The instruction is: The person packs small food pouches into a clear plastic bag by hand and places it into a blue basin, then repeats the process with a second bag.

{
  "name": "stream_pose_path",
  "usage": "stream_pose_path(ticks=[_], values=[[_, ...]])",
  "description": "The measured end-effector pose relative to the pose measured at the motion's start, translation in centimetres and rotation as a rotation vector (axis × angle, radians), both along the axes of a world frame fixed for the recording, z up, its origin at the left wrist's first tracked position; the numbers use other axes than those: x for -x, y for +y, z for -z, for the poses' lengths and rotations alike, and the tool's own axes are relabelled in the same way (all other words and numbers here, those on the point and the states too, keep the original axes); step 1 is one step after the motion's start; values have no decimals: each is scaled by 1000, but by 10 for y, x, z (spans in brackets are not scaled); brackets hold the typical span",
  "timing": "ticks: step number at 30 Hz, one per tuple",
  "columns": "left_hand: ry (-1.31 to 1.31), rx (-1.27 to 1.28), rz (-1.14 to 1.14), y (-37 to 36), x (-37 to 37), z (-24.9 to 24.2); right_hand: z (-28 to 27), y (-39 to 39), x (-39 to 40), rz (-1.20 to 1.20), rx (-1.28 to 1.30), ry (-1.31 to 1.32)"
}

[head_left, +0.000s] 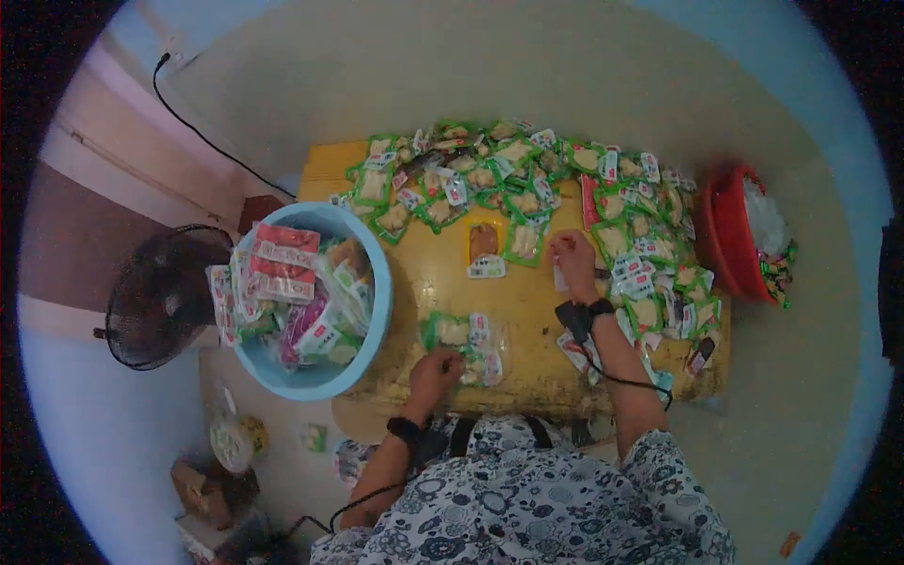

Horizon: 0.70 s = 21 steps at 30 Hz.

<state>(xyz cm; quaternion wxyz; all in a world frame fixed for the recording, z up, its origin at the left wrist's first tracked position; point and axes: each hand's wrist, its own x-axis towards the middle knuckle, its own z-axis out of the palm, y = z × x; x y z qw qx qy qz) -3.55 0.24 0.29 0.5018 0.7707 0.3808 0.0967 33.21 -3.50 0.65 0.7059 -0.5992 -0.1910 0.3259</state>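
Note:
My left hand point(436, 373) is at the front of the yellow table point(428, 273), its fingers curled at the edge of a clear bag point(478, 350) that holds green-trimmed packets. Whether it grips the bag is too small to tell. Farther back, my right hand point(573, 256) is beside the pile of green packets point(612, 239), fingers bent over a small pale packet, partly hidden beneath them. Between the hands and the back pile lie a yellow-edged packet point(484, 247) with brown contents and a green-edged packet point(524, 242), side by side.
A light blue basin point(377, 311) full of packets, with a red one point(282, 264) on top, stands at the left. Behind it is a black fan point(155, 297). Red basins point(720, 235) stand at the right. A white bucket point(232, 444) and a cardboard box point(201, 492) are on the lower left.

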Motion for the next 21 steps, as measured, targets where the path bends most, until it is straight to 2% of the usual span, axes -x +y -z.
stream_pose_path(ticks=[2,5,8,10,12,14,17,21], values=[[90,38,9,1,-4,-4,0,19,-18,102,265,-581],[93,51,-30,-3,-3,6,6,45,-54,68,433,-880],[106,48,-1,1,-4,7,19,63,-75,36,533,-839],[147,42,38,3,-4,5,39,74,-86,90,601,-1088],[192,22,66,6,-4,4,42,82,-92,53,621,-1174],[103,22,9,1,-2,7,31,88,-98,-74,597,-1092],[84,48,6,3,-3,3,16,86,-98,-93,509,-1120],[106,65,39,5,-6,-8,-8,77,-89,-188,696,-991]])
